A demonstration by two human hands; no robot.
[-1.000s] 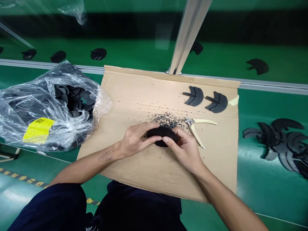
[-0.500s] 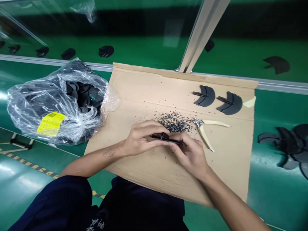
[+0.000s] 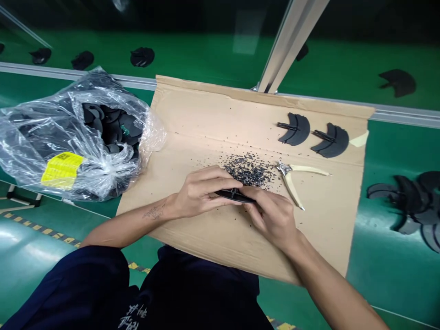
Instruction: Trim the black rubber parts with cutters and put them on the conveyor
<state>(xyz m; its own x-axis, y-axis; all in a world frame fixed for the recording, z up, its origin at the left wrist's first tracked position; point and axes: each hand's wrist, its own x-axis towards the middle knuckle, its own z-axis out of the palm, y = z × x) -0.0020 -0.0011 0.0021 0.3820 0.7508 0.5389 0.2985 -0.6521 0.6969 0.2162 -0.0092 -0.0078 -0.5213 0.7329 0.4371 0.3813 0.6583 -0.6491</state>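
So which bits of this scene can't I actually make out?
All in the head view:
Held black piece: its ends are hidden by the left hand and right hand.
Bagged parts: number unclear, as they overlap under the crumpled plastic bag.
Yellow label: print too small to read.
Right-hand pile: cut off by the right edge.
Black bits: too small to count.

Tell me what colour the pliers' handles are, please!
The pliers' handles are pale creamy yellow, and show best in the head view.
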